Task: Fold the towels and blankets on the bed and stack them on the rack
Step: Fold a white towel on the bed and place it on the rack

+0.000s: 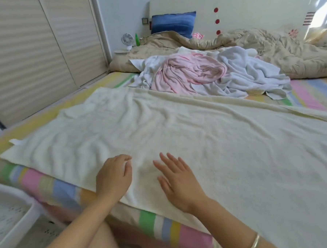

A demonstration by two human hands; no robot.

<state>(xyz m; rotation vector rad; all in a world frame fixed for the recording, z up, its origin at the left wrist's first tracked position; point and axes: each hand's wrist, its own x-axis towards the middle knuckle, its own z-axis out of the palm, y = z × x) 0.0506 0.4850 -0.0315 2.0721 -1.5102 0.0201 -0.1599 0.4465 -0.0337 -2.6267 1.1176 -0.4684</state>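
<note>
Towel (pixel 177 123): cream, spread flat across striped bed (pixel 308 93), near edge laid along bed's front.
L hand (pixel 114 175): rested on towel's near edge, fingers loosely bent, nothing gripped.
R hand (pixel 178 182): laid on towel just beside L hand, fingers straight & spread apart.
Pile (pixel 203 74): pink & white laundry heaped behind towel.
Quilt (pixel 268 48): beige, bunched behind pile, beyond towel.

slatted wardrobe doors (pixel 32 55) | cream headboard (pixel 257 7) | pale blue wall (pixel 122 10)
</note>
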